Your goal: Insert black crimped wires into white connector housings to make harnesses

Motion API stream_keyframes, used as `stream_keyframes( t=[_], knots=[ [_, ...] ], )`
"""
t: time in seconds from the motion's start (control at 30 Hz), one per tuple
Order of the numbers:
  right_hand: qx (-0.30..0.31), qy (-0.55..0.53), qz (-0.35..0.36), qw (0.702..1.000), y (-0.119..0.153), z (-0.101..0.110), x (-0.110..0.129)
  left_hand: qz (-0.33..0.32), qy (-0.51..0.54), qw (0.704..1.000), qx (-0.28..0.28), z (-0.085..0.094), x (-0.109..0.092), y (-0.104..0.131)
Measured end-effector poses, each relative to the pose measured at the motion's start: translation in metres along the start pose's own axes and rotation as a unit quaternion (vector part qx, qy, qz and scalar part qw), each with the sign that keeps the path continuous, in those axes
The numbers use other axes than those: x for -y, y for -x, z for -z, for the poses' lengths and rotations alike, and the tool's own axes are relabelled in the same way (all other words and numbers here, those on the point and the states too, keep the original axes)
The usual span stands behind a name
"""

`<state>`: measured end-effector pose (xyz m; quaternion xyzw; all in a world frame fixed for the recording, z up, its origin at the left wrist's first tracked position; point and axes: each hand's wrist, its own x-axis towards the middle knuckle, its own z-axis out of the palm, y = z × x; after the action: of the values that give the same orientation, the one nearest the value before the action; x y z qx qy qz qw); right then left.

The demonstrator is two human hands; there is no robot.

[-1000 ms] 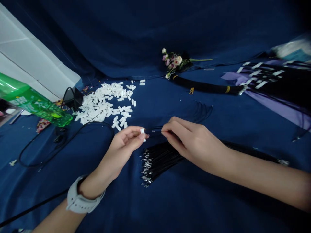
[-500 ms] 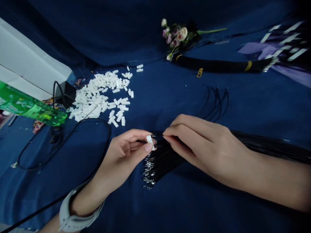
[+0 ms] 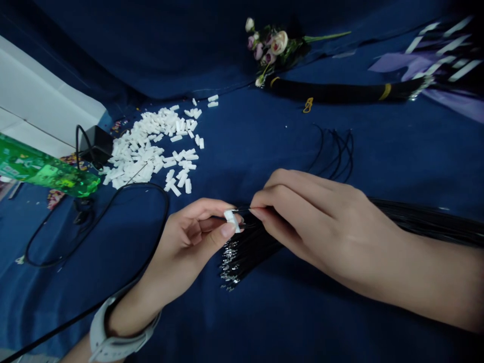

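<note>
My left hand (image 3: 200, 237), a pale watch strap on its wrist, pinches a small white bar-shaped piece (image 3: 231, 220) between thumb and fingers. A black cord (image 3: 245, 208) reaches from this piece to my right hand (image 3: 313, 217), whose thumb and forefinger are closed on it. Whether the cord passes through the white piece, I cannot tell. Beneath both hands lies a thick bundle of black cords (image 3: 253, 257) with shiny metal ends (image 3: 229, 264). My right hand and forearm cover part of this bundle.
A pile of white bar-shaped pieces (image 3: 139, 151) lies at left, near a green bottle (image 3: 49, 169) and a looping black cable (image 3: 100, 234). Behind are artificial flowers (image 3: 278, 44), a tied black cord bundle (image 3: 328, 92), yellow bands (image 3: 308, 105) and several loose cords (image 3: 336, 151).
The white piece has turned slightly in my left fingers. My right hand has shifted a little to the left, still pinching the cord. The whole view has moved slightly.
</note>
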<state>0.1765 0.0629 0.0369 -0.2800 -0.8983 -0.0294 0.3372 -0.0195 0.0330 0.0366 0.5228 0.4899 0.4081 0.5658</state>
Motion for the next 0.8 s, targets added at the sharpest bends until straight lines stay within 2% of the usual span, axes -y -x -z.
stream_keyframes(
  t=[0.57, 0.67, 0.8],
  knots=[
    [0.015, 0.023, -0.001, 1.0, -0.0017, -0.003, -0.0004, -0.011, -0.049, 0.999, -0.011, -0.0018, -0.002, 0.0016],
    [0.011, 0.038, 0.021, 0.999, -0.0009, -0.004, -0.0024, -0.008, -0.055, 0.998, -0.019, -0.0024, -0.0032, 0.001],
    [-0.016, 0.063, 0.09, 0.994, 0.0003, -0.0033, -0.0064, -0.004, -0.058, 0.998, -0.027, -0.0029, -0.0036, 0.0013]
  ],
)
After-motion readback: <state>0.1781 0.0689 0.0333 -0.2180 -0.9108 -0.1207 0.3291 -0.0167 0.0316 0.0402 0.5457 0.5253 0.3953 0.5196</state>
